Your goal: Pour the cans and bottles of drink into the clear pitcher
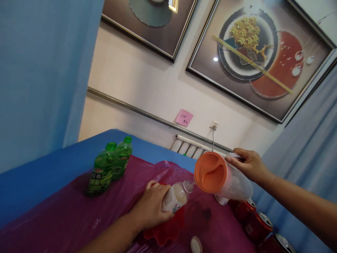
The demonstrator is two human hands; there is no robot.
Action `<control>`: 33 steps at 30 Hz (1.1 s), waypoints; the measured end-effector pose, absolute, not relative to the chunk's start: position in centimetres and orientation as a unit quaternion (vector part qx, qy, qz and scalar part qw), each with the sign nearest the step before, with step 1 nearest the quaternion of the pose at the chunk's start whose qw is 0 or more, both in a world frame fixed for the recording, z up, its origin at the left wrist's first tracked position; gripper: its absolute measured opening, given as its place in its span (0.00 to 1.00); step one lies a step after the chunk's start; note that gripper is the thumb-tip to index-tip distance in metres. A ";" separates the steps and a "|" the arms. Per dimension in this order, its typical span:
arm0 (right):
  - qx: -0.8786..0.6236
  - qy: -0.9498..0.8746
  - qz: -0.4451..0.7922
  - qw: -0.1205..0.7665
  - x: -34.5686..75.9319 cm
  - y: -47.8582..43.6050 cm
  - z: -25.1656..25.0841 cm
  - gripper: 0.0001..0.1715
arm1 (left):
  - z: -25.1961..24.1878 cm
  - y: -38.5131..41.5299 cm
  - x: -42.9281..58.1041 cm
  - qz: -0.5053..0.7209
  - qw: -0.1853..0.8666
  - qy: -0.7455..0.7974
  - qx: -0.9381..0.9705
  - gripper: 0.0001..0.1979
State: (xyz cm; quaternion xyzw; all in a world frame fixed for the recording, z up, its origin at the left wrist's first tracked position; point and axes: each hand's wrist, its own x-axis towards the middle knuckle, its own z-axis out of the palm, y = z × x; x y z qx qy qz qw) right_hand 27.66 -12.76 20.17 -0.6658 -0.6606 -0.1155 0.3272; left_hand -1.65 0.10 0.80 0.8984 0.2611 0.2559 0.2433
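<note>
My left hand [150, 207] is wrapped round a small clear bottle [176, 198] with a white label and cloudy liquid inside. The bottle's open mouth points toward a translucent pitcher [235, 184] with an orange lid [210, 172]. By its handle, my right hand [249, 165] grips this pitcher, which is tipped so the lid's edge comes close to the bottle mouth. Whether liquid runs between them I cannot tell. Beneath the bottle stands a red wavy-rimmed bowl [164, 235], partly hidden by my left hand. A round white cap [196, 244] lies beside the bowl.
Two green bottles [101, 172] stand at the left on the purple plastic sheet [71, 211] over a blue table cover [39, 188]. Several red cans [258, 226] line the right side. Behind are a radiator [189, 147], a pink note [184, 117] and a plugged-in socket [214, 124].
</note>
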 end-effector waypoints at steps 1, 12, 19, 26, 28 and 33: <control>-0.666 -0.660 -0.115 0.328 27.7 -12.8 20.1 0.34 | 0.8 0.1 -1.6 0.255 0.243 0.261 0.899 0.26; -0.661 -0.662 -0.112 0.335 27.6 -12.8 20.2 0.34 | 0.9 0.0 -1.7 0.255 0.249 0.262 0.897 0.26; -0.661 -0.661 -0.114 0.336 27.6 -12.8 20.1 0.35 | 1.1 -0.1 -1.7 0.248 0.236 0.265 0.901 0.26; -0.666 -0.659 -0.114 0.330 27.5 -12.8 20.1 0.35 | 1.3 -0.1 -1.8 0.237 0.231 0.263 0.906 0.24; -0.668 -0.659 -0.113 0.327 27.5 -12.9 20.1 0.35 | 1.3 -0.1 -1.7 0.239 0.232 0.264 0.905 0.24; -0.663 -0.662 -0.116 0.330 27.4 -12.9 20.1 0.35 | 1.3 -0.1 -1.7 0.246 0.244 0.258 0.902 0.24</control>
